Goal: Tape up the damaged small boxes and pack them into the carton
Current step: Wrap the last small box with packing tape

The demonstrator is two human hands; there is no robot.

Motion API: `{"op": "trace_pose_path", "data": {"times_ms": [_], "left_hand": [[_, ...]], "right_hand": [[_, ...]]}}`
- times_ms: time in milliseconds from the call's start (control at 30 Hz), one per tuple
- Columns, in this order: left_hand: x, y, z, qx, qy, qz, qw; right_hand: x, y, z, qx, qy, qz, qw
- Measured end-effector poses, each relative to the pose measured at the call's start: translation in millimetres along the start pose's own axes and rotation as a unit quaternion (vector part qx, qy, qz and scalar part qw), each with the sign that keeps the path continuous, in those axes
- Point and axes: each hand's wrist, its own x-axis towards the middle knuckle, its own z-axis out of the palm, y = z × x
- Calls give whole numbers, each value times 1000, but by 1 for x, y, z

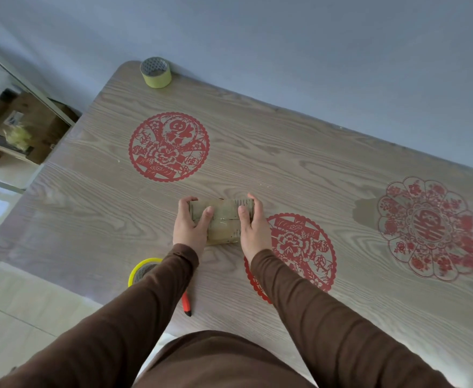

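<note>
A small worn cardboard box (223,219) with shiny tape across it sits on the wooden table (285,152), just in front of me. My left hand (191,224) grips its left end, thumb on top and fingers curled over the far edge. My right hand (252,224) grips the right end the same way. A yellow tape roll (143,271) lies near the table's front edge, partly hidden under my left sleeve. A second, pale yellow-green tape roll (156,72) stands at the far left corner. No carton shows on the table.
A red and black pen-like tool (186,303) lies by my left forearm. Red paper-cut decorations (169,147) mark the tabletop. A brown patch (365,214) lies at the right. Beyond the table's left edge, a shelf (14,130) holds cardboard boxes.
</note>
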Motion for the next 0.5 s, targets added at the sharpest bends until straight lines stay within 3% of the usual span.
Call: {"op": "trace_pose_path", "data": {"times_ms": [133,267,400,500], "left_hand": [[3,-6,2,25,1,6,1000],[2,1,-4,14,-26,-8,1000],[6,13,-16,17,-67,-104,992],[3,15,-23,-64,-75,-173,980]], "right_hand": [[5,4,2,-31,13,-4,999],[5,3,-2,-6,-23,12,1000],[9,-9,-22,-39,-77,44,995],[2,-16,-35,9,-113,62,992]]}}
